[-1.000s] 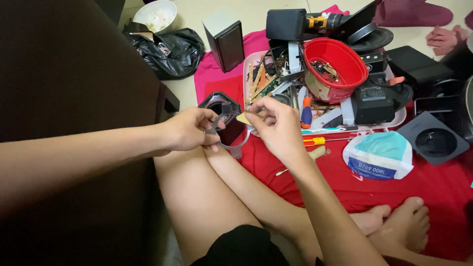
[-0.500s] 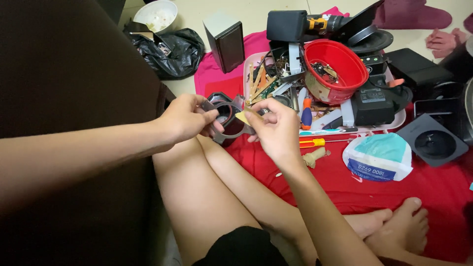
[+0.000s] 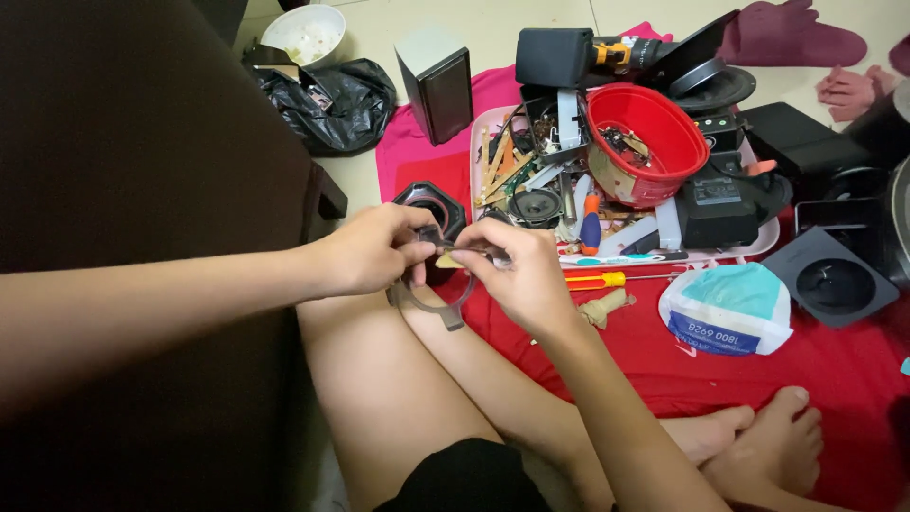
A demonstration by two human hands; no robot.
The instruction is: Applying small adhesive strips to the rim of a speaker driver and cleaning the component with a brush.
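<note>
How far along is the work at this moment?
Well under way. Done: loose boards, strips and a small speaker cone fill the tray; the red bowl holds small bits. In hand: left hand and right hand work on a grey ring part at a black speaker housing. Left: other speaker boxes look unopened.

Pale tiled floor (image 3: 389, 180), grout lines faint. Red cloth (image 3: 806, 370) spread over most of right side, pink cloth (image 3: 403, 142) under it at upper middle. Dark brown furniture panel (image 3: 123, 123) filled the left, its foot (image 3: 327, 194) resting on tile. White bowl (image 3: 305, 33) and black plastic bag (image 3: 332, 95) sat on floor near top. Lit evenly, soft shadows, no window seen.
</note>
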